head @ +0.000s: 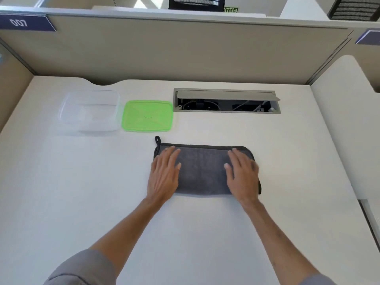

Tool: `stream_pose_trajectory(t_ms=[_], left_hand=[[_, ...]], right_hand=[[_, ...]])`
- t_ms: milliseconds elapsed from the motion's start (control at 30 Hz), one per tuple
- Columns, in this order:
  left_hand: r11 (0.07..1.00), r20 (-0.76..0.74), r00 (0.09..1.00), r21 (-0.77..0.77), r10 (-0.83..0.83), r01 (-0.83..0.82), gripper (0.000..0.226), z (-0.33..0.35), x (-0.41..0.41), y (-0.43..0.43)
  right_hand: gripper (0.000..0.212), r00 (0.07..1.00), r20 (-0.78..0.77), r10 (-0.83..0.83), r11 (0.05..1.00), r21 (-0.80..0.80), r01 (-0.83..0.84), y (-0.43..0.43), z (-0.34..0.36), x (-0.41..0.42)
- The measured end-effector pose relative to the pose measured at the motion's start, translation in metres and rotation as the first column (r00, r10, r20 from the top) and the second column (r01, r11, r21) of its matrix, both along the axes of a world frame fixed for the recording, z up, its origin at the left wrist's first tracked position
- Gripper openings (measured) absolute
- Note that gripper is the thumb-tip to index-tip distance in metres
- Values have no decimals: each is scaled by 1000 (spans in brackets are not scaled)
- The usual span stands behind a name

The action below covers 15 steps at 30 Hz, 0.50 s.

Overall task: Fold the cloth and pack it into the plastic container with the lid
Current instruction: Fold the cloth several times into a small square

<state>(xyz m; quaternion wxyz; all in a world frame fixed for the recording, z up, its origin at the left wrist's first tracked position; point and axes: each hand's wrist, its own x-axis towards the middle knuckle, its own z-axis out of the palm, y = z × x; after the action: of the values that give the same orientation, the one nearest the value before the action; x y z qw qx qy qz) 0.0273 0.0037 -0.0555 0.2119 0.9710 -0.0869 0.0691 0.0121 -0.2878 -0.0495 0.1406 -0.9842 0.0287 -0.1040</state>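
While flat | plush grey cloth [202, 171] oblong | palms pressing

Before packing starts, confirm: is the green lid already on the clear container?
No. The green lid lies flat on the desk beside the open clear container.

Both hands, left hand [164, 173] and right hand [242, 175], flat on folded grey cloth [202, 171].

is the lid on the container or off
Off. The green lid lies flat on the desk just right of the clear container, which stands open and looks empty.
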Motion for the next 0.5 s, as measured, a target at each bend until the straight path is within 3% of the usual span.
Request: stream_pose_trajectory(t_ms=[67,200,500], left_hand=[[996,-33,997,62,-67,69,59,-12,-12,-9],[995,-73,997,96,-9,16,65,-30,-24,-4],[979,-56,998,201,-18,28,66,-37,-32,12]], right_hand=[[54,994,-79,77,995,-57,-82,17,-11,-14],[62,974,-205,98,987,-104,-121,18,-24,-21],[62,973,-222,58,984,-152,-93,-21,-26,-27]])
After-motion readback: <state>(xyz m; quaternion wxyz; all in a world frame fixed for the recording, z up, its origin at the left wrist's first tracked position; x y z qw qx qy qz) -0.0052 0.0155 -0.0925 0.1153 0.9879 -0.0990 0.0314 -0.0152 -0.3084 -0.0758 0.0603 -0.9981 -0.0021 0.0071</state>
